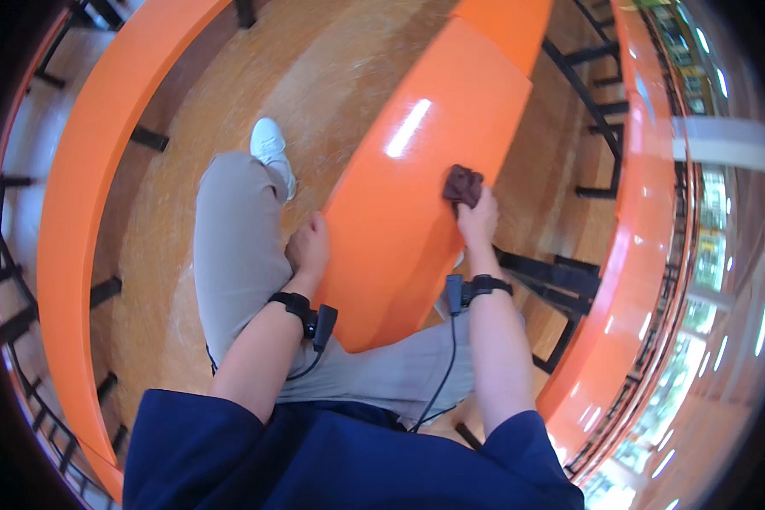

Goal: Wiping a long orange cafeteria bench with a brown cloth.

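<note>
A crumpled dark brown cloth (463, 185) is in my right hand (479, 217), over the right edge of an orange bench seat (395, 223). My left hand (310, 245) rests at the bench's left edge with its fingers curled; it shows no object, and its fingertips are hidden. The bench runs away from me between my legs, its surface glossy with a bright light reflection. A black strap with a small cabled device is on each wrist.
A long orange bench (70, 223) with black metal legs curves along the left. On the right stand an orange tabletop (644, 223) and black metal supports (548, 274). My white shoe (268, 140) is on the brown floor (319, 83), left of the bench.
</note>
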`<control>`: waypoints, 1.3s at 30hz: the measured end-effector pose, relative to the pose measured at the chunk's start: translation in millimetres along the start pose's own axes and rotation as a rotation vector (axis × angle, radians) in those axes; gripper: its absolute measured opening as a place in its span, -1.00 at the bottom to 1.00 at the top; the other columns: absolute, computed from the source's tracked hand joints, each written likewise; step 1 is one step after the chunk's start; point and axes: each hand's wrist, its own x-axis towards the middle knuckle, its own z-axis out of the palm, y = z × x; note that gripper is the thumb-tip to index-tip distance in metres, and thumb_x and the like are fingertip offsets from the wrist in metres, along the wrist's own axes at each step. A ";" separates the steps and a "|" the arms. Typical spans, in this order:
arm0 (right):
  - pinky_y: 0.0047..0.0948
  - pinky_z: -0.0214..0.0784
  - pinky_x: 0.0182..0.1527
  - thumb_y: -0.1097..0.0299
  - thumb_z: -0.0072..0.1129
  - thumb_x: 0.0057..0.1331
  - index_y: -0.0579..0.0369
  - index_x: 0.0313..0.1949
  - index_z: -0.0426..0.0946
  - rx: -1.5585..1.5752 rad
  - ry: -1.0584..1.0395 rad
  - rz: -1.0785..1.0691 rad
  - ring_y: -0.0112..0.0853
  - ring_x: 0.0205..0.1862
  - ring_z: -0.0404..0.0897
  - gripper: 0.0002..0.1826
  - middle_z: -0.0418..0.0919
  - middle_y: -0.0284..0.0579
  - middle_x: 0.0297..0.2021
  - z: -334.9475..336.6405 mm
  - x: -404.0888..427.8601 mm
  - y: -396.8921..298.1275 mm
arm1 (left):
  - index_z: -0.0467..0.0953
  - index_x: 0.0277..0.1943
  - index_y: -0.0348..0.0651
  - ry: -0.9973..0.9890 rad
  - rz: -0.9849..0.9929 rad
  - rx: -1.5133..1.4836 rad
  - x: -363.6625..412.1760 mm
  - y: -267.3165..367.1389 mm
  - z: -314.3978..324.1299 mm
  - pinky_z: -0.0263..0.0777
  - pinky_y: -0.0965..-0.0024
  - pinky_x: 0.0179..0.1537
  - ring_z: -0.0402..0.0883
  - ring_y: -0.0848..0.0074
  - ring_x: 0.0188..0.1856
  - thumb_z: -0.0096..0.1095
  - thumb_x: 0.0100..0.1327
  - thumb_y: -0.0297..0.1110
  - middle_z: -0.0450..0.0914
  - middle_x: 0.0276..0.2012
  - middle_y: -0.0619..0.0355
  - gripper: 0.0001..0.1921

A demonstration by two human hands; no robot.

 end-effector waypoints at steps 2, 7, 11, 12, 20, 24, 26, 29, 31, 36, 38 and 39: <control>-0.01 0.37 0.01 0.36 0.26 0.09 0.09 0.03 0.40 0.003 -0.068 -0.100 0.14 -0.03 0.52 -0.52 0.53 0.21 -0.10 1.1 37.9 -9.4 | 0.65 -0.32 -0.24 0.038 0.059 -0.061 -3.8 -2.6 -0.4 0.44 -0.08 -0.12 0.62 -0.12 -0.19 -0.26 0.40 0.12 0.64 -0.31 -0.26 -0.38; -0.05 0.36 0.07 0.41 0.29 0.09 0.15 0.11 0.36 0.096 -0.154 -0.303 0.10 0.05 0.47 -0.43 0.47 0.22 0.00 19.2 70.6 -48.8 | 0.60 -0.32 -0.22 0.014 0.094 -0.189 -17.1 12.2 -12.4 0.42 -0.08 -0.16 0.60 -0.12 -0.20 -0.20 0.41 0.04 0.62 -0.31 -0.24 -0.47; -0.03 0.36 0.07 0.51 0.26 0.05 0.15 0.16 0.33 0.073 -0.285 -0.343 0.14 0.00 0.47 -0.38 0.46 0.23 -0.06 39.0 -5.0 -100.3 | 0.60 -0.35 -0.23 0.048 0.079 -0.301 -11.7 -0.3 -3.1 0.42 -0.07 -0.18 0.60 -0.10 -0.22 -0.18 0.40 0.03 0.62 -0.32 -0.24 -0.48; -0.01 0.36 0.05 0.53 0.24 0.05 0.15 0.16 0.32 0.125 -0.290 -0.375 0.15 -0.02 0.47 -0.38 0.45 0.23 -0.08 38.4 -29.6 -110.6 | 0.60 -0.35 -0.23 0.058 0.079 -0.305 -7.3 -8.1 1.7 0.42 -0.07 -0.18 0.60 -0.10 -0.22 -0.18 0.40 0.03 0.62 -0.32 -0.24 -0.48; -0.07 0.36 0.07 0.52 0.22 0.05 0.18 0.15 0.35 0.256 -0.375 -0.259 0.14 0.01 0.46 -0.40 0.45 0.20 -0.06 18.2 -162.4 -112.9 | 0.65 -0.29 -0.20 0.064 0.079 -0.088 -8.2 13.9 -14.6 0.45 -0.08 -0.13 0.62 -0.12 -0.22 -0.25 0.42 0.03 0.65 -0.30 -0.21 -0.45; -0.05 0.34 0.05 0.48 0.22 0.09 0.20 0.19 0.32 0.351 -0.370 -0.288 0.13 0.00 0.45 -0.38 0.43 0.23 -0.07 27.4 -159.6 -104.8 | 0.65 -0.35 -0.27 0.095 0.061 -0.137 -11.1 21.6 -16.4 0.45 -0.10 -0.14 0.62 -0.14 -0.25 -0.25 0.45 -0.05 0.63 -0.36 -0.26 -0.45; -0.08 0.36 0.06 0.48 0.22 0.10 0.19 0.20 0.32 0.308 -0.273 -0.379 0.11 0.02 0.46 -0.38 0.44 0.22 -0.03 31.4 -142.5 -114.4 | 0.65 -0.34 -0.26 0.101 0.092 -0.149 -3.8 12.2 0.5 0.45 -0.12 -0.14 0.62 -0.15 -0.25 -0.26 0.45 -0.07 0.63 -0.35 -0.27 -0.46; -0.09 0.38 0.05 0.45 0.23 0.11 0.15 0.18 0.36 0.284 -0.302 -0.395 0.10 0.00 0.48 -0.40 0.46 0.22 -0.05 36.1 -105.8 -137.6 | 0.62 -0.36 -0.28 0.000 0.034 -0.169 -14.1 19.0 -5.9 0.43 -0.16 -0.15 0.60 -0.17 -0.25 -0.25 0.45 -0.09 0.62 -0.36 -0.28 -0.48; -0.09 0.39 0.02 0.40 0.25 0.10 0.13 0.14 0.40 0.241 -0.388 -0.466 0.08 -0.03 0.51 -0.44 0.51 0.19 -0.09 36.4 -80.7 -156.5 | 0.59 -0.41 -0.32 0.057 0.072 -0.291 -17.9 19.0 -10.5 0.44 -0.16 -0.18 0.60 -0.18 -0.27 -0.22 0.45 -0.12 0.60 -0.41 -0.29 -0.48; -0.09 0.46 -0.03 0.24 0.29 0.05 0.06 -0.03 0.54 -0.186 -0.687 -0.682 0.00 -0.08 0.60 -0.55 0.63 0.09 -0.22 39.7 4.8 -209.8 | 0.59 -0.35 -0.23 -0.009 0.040 -0.279 -18.1 10.1 -20.3 0.44 -0.11 -0.20 0.60 -0.14 -0.30 -0.22 0.43 -0.11 0.62 -0.39 -0.21 -0.54; -0.11 0.49 -0.04 0.22 0.28 0.05 0.07 -0.06 0.59 -0.310 -0.598 -0.708 -0.02 -0.08 0.62 -0.57 0.65 0.09 -0.18 53.1 58.5 -220.6 | 0.58 -0.36 -0.23 -0.022 0.000 -0.279 -18.6 10.6 -15.1 0.44 -0.11 -0.21 0.60 -0.13 -0.31 -0.21 0.42 -0.11 0.62 -0.40 -0.20 -0.54; -0.15 0.50 -0.06 0.22 0.28 0.04 0.07 -0.03 0.60 -0.335 -0.686 -0.555 -0.06 -0.11 0.65 -0.54 0.67 0.07 -0.16 65.3 97.9 -221.6 | 0.58 -0.37 -0.24 -0.027 -0.024 -0.281 -17.8 11.0 -15.0 0.44 -0.10 -0.22 0.60 -0.13 -0.32 -0.21 0.42 -0.11 0.62 -0.41 -0.20 -0.54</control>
